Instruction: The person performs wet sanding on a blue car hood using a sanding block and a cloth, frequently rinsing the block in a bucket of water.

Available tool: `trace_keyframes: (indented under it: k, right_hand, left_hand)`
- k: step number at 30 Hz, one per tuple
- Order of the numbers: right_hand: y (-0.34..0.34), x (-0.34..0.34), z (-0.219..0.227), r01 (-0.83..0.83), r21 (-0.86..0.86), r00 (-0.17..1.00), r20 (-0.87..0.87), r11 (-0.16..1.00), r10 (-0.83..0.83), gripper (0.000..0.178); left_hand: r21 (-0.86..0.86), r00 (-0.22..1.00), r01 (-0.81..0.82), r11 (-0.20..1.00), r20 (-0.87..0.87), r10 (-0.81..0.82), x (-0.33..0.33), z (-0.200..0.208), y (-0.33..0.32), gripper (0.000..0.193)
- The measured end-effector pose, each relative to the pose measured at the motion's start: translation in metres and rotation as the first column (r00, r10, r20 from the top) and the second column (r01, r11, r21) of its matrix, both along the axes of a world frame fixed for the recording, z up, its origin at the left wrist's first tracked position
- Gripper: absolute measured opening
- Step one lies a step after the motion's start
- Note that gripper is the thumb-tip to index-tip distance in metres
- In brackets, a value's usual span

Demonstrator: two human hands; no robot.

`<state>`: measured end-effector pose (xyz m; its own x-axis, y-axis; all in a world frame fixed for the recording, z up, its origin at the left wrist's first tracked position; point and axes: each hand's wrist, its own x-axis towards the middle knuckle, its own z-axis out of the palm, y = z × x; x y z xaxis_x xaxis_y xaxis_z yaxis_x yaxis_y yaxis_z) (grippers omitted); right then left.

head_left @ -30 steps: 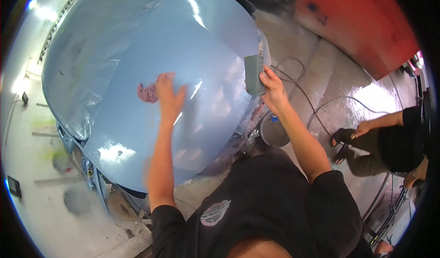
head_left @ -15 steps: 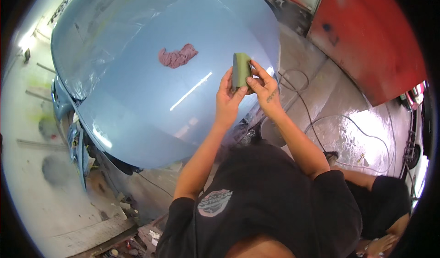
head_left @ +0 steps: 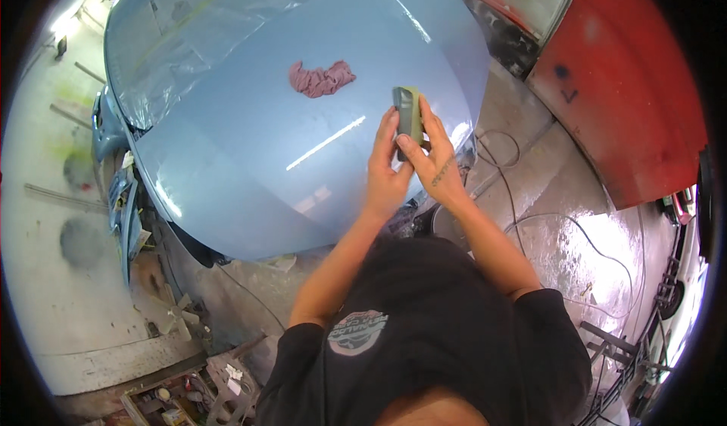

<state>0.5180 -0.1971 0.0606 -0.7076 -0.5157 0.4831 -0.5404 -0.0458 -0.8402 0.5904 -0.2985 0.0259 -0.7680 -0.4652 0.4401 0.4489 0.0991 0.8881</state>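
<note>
Both hands hold a sanding block, dark grey on one face with green sandpaper [head_left: 414,108] around it, upright above the right part of a glossy blue car bonnet [head_left: 235,176]. My left hand [head_left: 388,176] is closed along the block's left side. Its fingertips are partly hidden. On the other side my right hand [head_left: 438,157] grips it, thumb across the dark face and fingers behind the green side. A crumpled mauve cloth [head_left: 322,80] lies on the bonnet, beyond my hands and to their left.
Clear plastic sheeting [head_left: 174,55] covers the bonnet's far left. To the right stands a red car panel [head_left: 621,85]. A thin hose [head_left: 583,229] loops over the shiny floor [head_left: 545,176]. Bottom left, a box of small items [head_left: 163,407] sits beside the pale wall [head_left: 53,290].
The block has been turned in my hands, and more of its dark face shows. My left fingers have shifted up along it. The other person at lower right has left the view.
</note>
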Motion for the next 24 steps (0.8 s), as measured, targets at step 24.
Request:
trace_keyframes:
  k: [24]
  right_hand:
    - [0.014, -0.08, -0.038, -0.188, -0.495, 0.329, 0.782, 0.849, 0.529, 0.064]
  left_hand:
    - [0.316, 0.965, -0.204, 0.927, 0.222, 0.136, -0.009, 0.017, -0.033, 0.047]
